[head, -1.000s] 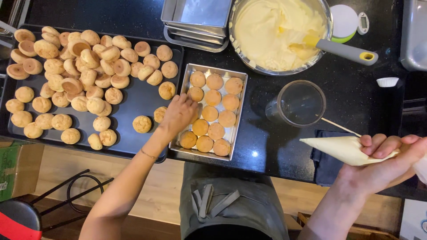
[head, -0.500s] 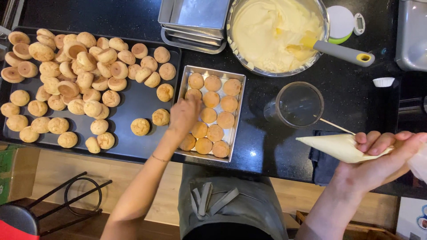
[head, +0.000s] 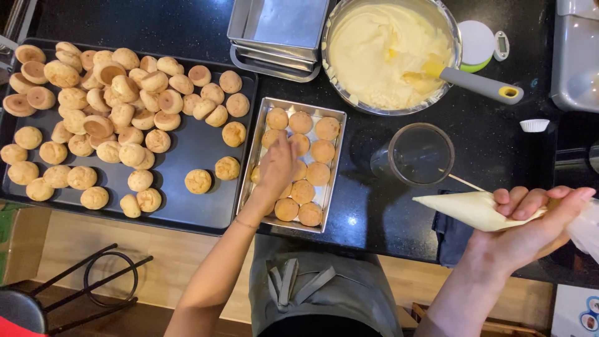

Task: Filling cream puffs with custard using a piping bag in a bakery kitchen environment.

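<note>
My left hand (head: 277,165) had moved from the tray's edge onto the puffs in the small metal tray (head: 334,118), fingers spread flat; my right hand (head: 530,221), at three o'clock, gripped the piping bag (head: 471,209) over bare counter.

Kitchen, baking setup, could be home or small pastry shop, can't tell which. Evidence: black speckled stone counter (head: 374,206) as the work surface. Left of the counter's middle, a big dark baking tray (head: 199,206) loaded with small round golden puffs (head: 93,100). At its far edge, a steel mixing bowl (head: 390,106) of pale cream with a spatula (head: 462,78) in it, stacked metal pans (head: 277,37) beside it, small kitchen scale (head: 480,43) to the right. Person at the near edge wears an apron (head: 324,293).
</note>
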